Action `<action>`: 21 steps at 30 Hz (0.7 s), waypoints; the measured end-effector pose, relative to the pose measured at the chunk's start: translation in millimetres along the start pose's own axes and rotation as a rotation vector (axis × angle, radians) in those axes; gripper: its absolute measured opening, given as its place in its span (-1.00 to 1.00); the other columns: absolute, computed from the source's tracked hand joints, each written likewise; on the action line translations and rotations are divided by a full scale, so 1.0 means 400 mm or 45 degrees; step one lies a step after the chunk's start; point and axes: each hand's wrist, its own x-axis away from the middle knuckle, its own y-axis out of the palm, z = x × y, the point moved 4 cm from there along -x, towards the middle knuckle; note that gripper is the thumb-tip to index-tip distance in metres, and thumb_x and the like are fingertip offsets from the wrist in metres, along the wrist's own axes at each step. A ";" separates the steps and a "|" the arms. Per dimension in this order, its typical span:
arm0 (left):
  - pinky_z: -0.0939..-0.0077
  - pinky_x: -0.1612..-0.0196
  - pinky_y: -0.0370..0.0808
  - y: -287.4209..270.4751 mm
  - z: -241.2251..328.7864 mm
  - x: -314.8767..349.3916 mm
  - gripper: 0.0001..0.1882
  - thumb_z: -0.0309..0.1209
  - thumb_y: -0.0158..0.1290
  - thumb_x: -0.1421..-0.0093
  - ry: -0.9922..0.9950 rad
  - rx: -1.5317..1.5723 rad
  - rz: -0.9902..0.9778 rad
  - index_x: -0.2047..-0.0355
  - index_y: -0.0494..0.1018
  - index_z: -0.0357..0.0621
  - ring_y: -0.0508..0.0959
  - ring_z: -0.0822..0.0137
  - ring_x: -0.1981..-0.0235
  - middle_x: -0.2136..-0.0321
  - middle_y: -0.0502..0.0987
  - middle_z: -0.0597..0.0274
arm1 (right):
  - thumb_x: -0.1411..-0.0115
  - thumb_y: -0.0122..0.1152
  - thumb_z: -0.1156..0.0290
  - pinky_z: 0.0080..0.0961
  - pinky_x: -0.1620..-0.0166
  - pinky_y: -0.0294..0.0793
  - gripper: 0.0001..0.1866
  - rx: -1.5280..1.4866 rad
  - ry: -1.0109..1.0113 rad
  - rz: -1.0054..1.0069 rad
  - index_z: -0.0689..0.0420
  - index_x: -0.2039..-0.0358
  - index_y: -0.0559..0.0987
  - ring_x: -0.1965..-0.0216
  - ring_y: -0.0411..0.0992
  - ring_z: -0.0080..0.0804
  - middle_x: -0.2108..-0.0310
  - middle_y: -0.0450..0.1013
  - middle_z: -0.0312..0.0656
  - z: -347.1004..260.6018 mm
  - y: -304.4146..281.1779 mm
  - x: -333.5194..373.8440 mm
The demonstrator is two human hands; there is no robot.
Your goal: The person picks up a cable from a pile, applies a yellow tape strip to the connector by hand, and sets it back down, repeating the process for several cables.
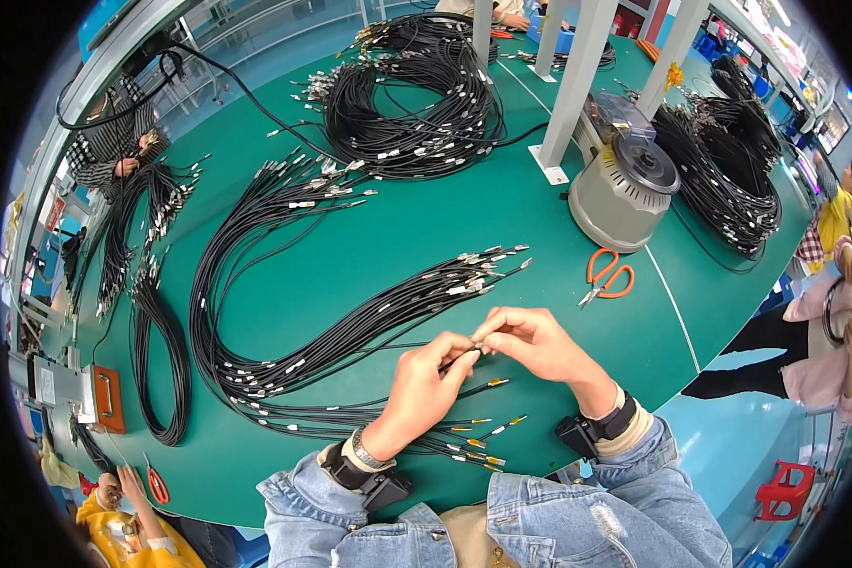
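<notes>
My left hand (420, 386) and my right hand (538, 345) meet over the near middle of the green table. Both are closed, fingertips pinched around the tip of a thin black cable (479, 348); the tip itself is mostly covered by the fingers. Just beyond my hands lies a long curved bundle of black cables (341, 333), with white tags and metal-looking ends. Under and beside my left wrist, several loose cables with yellow-marked ends (483, 441) point to the right. Orange-handled scissors (607, 278) rest on the table beyond my right hand.
A grey round machine (617, 201) stands beside a metal post (577, 85). Large cable coils lie at the back (402, 104) and far right (729, 175); a smaller coil (161, 364) lies left. Co-workers handle cables at the far left and right. A red stool (784, 490) stands right.
</notes>
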 end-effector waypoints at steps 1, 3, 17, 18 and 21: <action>0.67 0.53 0.39 0.005 -0.002 0.002 -0.88 -0.55 0.08 -0.12 0.010 0.005 -0.015 0.32 0.44 -0.30 0.49 0.54 0.54 0.53 0.53 0.23 | -0.21 0.04 0.50 -0.60 0.20 0.39 -0.84 0.017 0.036 0.043 0.27 0.23 0.51 0.34 0.38 -0.56 0.40 0.41 -0.29 0.002 0.001 0.001; 0.71 0.57 0.35 -0.006 -0.010 0.003 -0.90 -0.57 0.07 -0.13 0.073 -0.043 0.069 0.33 0.43 -0.32 0.46 0.59 0.57 0.58 0.50 0.26 | -0.22 0.02 0.50 -0.61 0.22 0.40 -0.83 0.058 0.102 0.140 0.25 0.20 0.50 0.36 0.37 -0.59 0.45 0.38 -0.32 0.003 -0.013 0.001; 0.77 0.48 0.34 0.006 -0.041 0.013 -0.90 -0.59 0.06 -0.13 -0.081 0.403 0.129 0.31 0.43 -0.33 0.43 0.61 0.54 0.52 0.48 0.33 | -0.18 0.08 0.41 -0.67 0.57 0.09 -0.88 -0.396 -0.310 1.261 0.17 0.44 0.45 0.72 0.04 -0.68 0.66 0.24 -0.40 -0.148 -0.383 -0.034; 0.77 0.47 0.35 0.006 -0.042 0.015 -0.89 -0.59 0.06 -0.13 -0.085 0.400 0.115 0.31 0.43 -0.33 0.44 0.61 0.53 0.51 0.48 0.33 | -0.18 0.08 0.41 -0.67 0.57 0.09 -0.88 -0.395 -0.310 1.260 0.17 0.44 0.45 0.72 0.04 -0.68 0.66 0.24 -0.40 -0.152 -0.387 -0.050; 0.77 0.46 0.36 0.005 -0.043 0.016 -0.88 -0.60 0.06 -0.13 -0.095 0.391 0.089 0.29 0.42 -0.32 0.44 0.61 0.52 0.50 0.48 0.32 | -0.16 0.12 0.40 -0.65 0.60 0.09 -0.86 -0.411 -0.256 1.443 0.11 0.51 0.40 0.76 0.02 -0.68 0.68 0.25 -0.41 -0.144 -0.393 -0.098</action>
